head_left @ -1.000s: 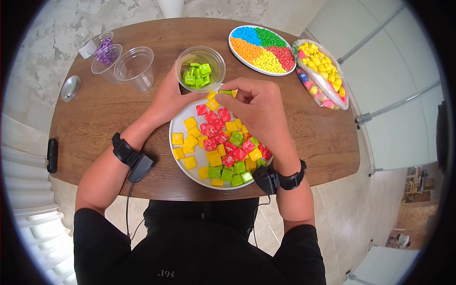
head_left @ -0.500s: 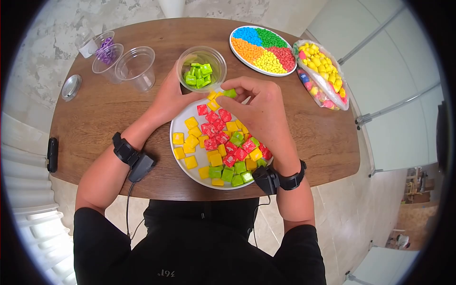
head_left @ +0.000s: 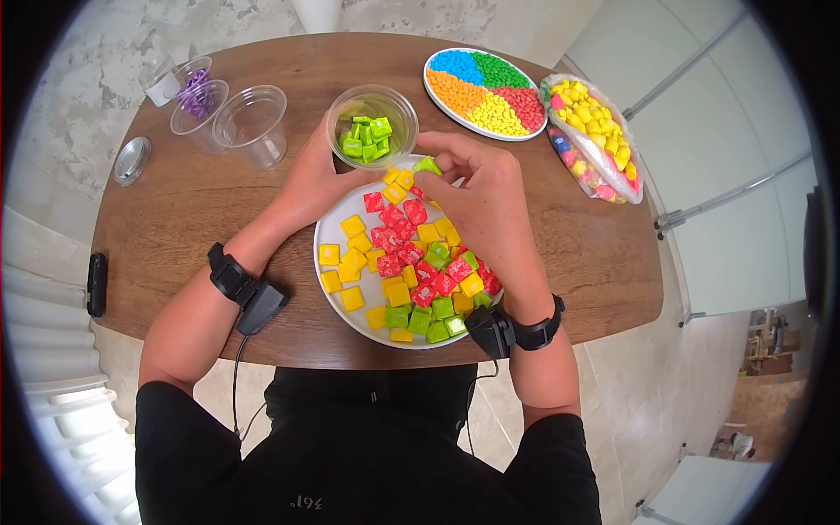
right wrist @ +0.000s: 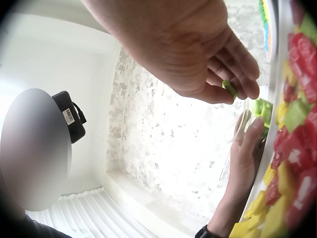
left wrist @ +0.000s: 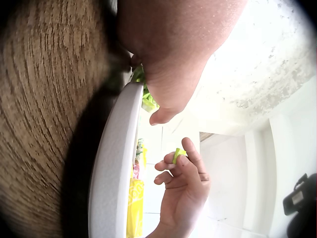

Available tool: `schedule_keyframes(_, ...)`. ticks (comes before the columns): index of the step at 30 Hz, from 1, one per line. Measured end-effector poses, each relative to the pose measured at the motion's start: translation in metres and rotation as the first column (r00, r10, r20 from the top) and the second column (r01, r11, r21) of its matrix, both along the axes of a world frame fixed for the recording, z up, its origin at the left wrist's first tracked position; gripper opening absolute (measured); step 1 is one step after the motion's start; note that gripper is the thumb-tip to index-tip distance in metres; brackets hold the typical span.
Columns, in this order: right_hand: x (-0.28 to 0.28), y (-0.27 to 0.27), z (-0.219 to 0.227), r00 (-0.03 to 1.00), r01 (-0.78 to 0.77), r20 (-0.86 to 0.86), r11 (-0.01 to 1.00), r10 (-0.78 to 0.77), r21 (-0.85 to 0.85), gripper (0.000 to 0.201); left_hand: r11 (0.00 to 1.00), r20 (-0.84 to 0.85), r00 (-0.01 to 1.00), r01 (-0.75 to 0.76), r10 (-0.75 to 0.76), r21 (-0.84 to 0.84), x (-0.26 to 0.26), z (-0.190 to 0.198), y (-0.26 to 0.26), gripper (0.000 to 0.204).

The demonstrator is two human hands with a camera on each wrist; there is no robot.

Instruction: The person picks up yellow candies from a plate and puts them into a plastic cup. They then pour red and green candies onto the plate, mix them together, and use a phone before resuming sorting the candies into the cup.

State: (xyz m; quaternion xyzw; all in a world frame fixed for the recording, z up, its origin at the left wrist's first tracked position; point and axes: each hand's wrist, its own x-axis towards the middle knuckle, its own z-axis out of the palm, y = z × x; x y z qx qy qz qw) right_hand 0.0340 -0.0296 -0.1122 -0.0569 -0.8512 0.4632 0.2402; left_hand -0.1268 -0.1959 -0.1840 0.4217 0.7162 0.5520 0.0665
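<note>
My left hand [head_left: 317,171] grips a clear plastic cup [head_left: 372,96] from its left side, the thumb along the near side. Several green wrapped candies [head_left: 366,140] lie inside the cup. Between thumb and fingertips my right hand [head_left: 479,179] pinches another green wrapped candy [head_left: 427,164], just right of the cup and over the far edge of a round white plate [head_left: 331,229]. Red candies [head_left: 385,237], yellow candies [head_left: 352,298] and green candies [head_left: 419,320] are spread on that plate. In the right wrist view the pinched candy [right wrist: 229,88] is close to the cup's rim.
Two clear cups, the nearer one [head_left: 249,131] plain and another with purple pieces [head_left: 199,103], stand at the back left beside a round metal lid [head_left: 131,162]. A plate of small sorted candies [head_left: 429,92] and a bag of yellow and pink pieces [head_left: 595,131] lie at the back right.
My right hand has turned the green candy in its fingertips and shifted it slightly right and toward the plate. The left hand and the cup have barely moved.
</note>
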Motion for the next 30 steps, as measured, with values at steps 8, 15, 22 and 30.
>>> schedule_keyframes(8, 0.0009, 0.0004, -0.0026, 1.000, 0.016, 0.021, 1.000, -0.016, 0.008, 0.034, 1.000, -0.004, 1.000, -0.005, 0.005, 0.001, 0.0015, 0.0021, -0.0001, 0.081)
schedule_keyframes(15, 0.0012, 0.0019, -0.0034, 1.000, -0.004, -0.014, 0.998, 0.005, 0.066, 0.023, 1.000, 0.007, 1.000, 0.004, -0.004, 0.000, 0.0001, 0.0006, -0.0001, 0.082)
schedule_keyframes(22, 0.0029, 0.0022, 0.0036, 1.000, -0.021, 0.009, 0.986, 0.020, 0.168, 0.019, 1.000, 0.000, 1.000, -0.004, 0.004, 0.002, 0.0008, 0.0010, -0.0001, 0.082)
schedule_keyframes(30, 0.0039, 0.0016, 0.0037, 1.000, -0.020, -0.004, 0.984, 0.021, 0.179, 0.019, 1.000, -0.007, 1.000, 0.001, -0.001, -0.020, -0.0008, 0.0014, -0.0001, 0.085)
